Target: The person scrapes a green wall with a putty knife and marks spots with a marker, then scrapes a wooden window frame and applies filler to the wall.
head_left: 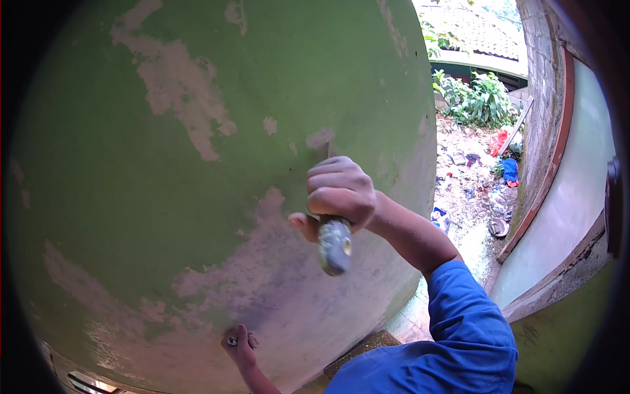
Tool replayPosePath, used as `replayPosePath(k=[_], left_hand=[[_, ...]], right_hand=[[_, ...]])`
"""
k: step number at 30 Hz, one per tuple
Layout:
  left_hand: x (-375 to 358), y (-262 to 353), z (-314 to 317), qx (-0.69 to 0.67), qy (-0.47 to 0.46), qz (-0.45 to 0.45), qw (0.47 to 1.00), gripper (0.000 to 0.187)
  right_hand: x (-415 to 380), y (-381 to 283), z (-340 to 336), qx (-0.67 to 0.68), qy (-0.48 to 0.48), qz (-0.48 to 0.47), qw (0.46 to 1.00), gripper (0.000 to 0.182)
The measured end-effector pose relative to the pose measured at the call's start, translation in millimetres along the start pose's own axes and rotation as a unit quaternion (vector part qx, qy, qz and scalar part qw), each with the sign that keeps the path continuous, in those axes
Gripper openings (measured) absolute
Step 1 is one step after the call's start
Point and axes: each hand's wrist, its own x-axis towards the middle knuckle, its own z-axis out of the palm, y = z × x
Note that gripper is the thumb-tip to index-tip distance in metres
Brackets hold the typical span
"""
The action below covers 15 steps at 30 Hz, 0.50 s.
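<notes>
My right hand [341, 190] is closed around the grey, paint-smeared handle of a scraper [335, 248]. The handle's butt points down toward me. Above the fist, a thin bit of the blade meets the green wall [262, 85] at a small bare patch [320, 137]; my fingers hide the rest. Lower down, my left hand [244, 348] is curled close to the wall around a small object with a round, pale end [232, 341]. What that object is, I cannot make out. Large pinkish-grey areas [243, 276] show where the green paint is off.
At the right, a doorway opens onto littered ground [469, 171] with green plants [482, 98] behind. A pale door panel [564, 184] with a reddish-brown edge stands beside a rough post [541, 59]. A brown ledge [367, 348] lies low by the wall's foot.
</notes>
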Motion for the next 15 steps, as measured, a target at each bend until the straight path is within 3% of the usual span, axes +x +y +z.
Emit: replayPosePath(k=[4, 8, 12, 14, 15], left_hand=[[1.7, -4.4, -2.0, 0.009, -0.009, 0.02, 1.0, 0.029], [2.3, -7.6, -11.8, 0.021, -0.031, -0.009, 0.999, 0.03], [5.6, -13.6, -13.7, 0.03, -0.04, -0.007, 0.999, 0.033], [5.8, -13.0, -10.3, 0.021, -0.032, -0.008, 0.999, 0.035], [3.7, -11.9, -10.8, 0.014, -0.026, -0.012, 0.999, 0.037]], right_hand=[[6.3, -28.3, -0.3, 0.027, -0.039, -0.034, 0.998, 0.035], [-2.9, -1.3, -1.6, -0.022, -0.016, 0.041, 0.999, 0.032], [6.4, -23.1, 3.1, 0.056, -0.01, -0.047, 0.997, 0.027], [6.2, -23.6, 2.4, 0.05, -0.015, -0.059, 0.997, 0.027], [1.8, -11.3, 2.8, 0.021, 0.001, -0.021, 1.0, 0.028]])
